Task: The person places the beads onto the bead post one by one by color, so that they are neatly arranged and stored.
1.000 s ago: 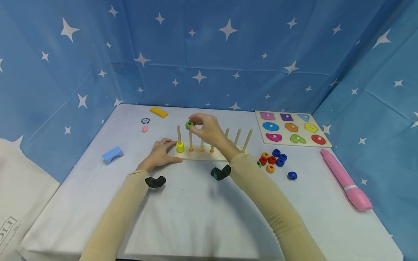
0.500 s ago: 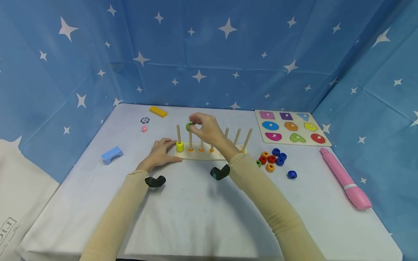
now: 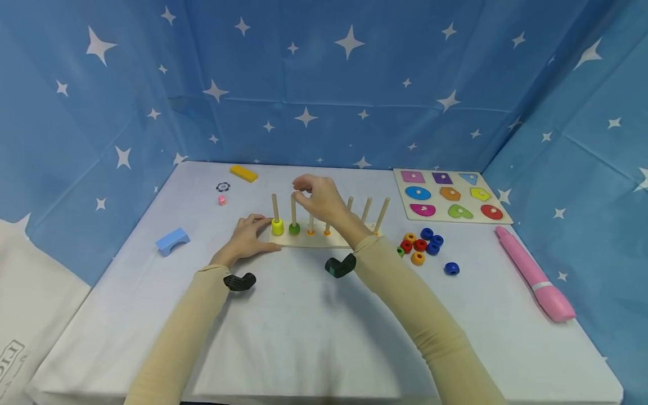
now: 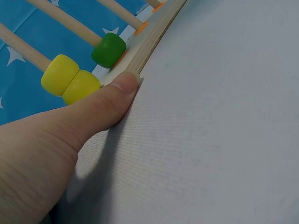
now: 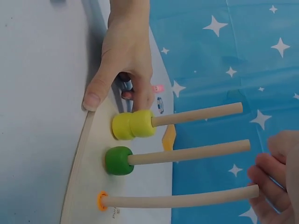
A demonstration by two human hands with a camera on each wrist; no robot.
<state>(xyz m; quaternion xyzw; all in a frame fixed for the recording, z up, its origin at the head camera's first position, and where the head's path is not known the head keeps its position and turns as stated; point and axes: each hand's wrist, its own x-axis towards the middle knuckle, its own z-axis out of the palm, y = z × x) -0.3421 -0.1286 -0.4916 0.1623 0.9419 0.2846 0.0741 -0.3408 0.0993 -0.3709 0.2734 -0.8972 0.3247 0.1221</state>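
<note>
A wooden peg board with upright pegs stands on the white table. My left hand holds its left end, thumb on the front edge and fingers behind. Two yellow beads are stacked on the leftmost peg. At the foot of the second peg sits a green bead; the left wrist view shows this green bead just beyond the thumb. My right hand is at the top of the second peg, thumb and fingers apart around nothing. Part of the board is hidden behind the right forearm.
Loose red, blue, orange and green beads lie to the right, with one blue bead apart. Behind them is a shape puzzle. A pink closed umbrella lies far right. Leftward are a blue arch block and a yellow block.
The green bead has left my right hand's fingers and dropped down the second peg to its base. The right hand stays at the peg's top, and the left hand keeps its hold.
</note>
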